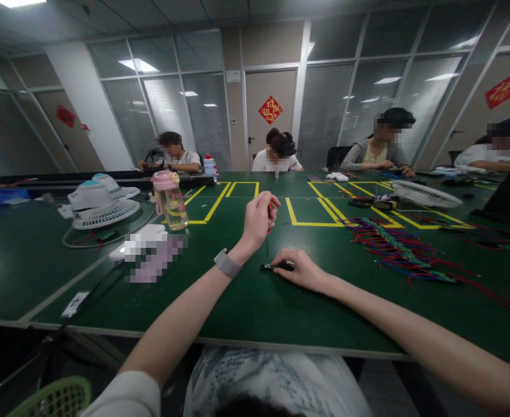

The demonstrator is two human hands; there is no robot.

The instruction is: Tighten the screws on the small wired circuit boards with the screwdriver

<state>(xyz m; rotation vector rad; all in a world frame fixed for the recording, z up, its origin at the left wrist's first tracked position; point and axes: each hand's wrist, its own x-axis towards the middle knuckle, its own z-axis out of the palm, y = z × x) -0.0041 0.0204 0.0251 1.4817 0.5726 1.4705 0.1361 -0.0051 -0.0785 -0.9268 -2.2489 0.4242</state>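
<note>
My left hand is raised above the green table, closed around the red and black handle of a screwdriver. Its thin shaft points down toward a small black piece with a green circuit board. My right hand rests on the table with thumb and fingers pinched on the right part of that piece, partly hiding it. The shaft's tip is close above the board; whether they touch is too small to tell.
Right of my hands lies a row of green boards with red and blue wires. At left are a pink-lidded bottle, a white fan and a white device. Yellow tape marks the table. Several people sit across.
</note>
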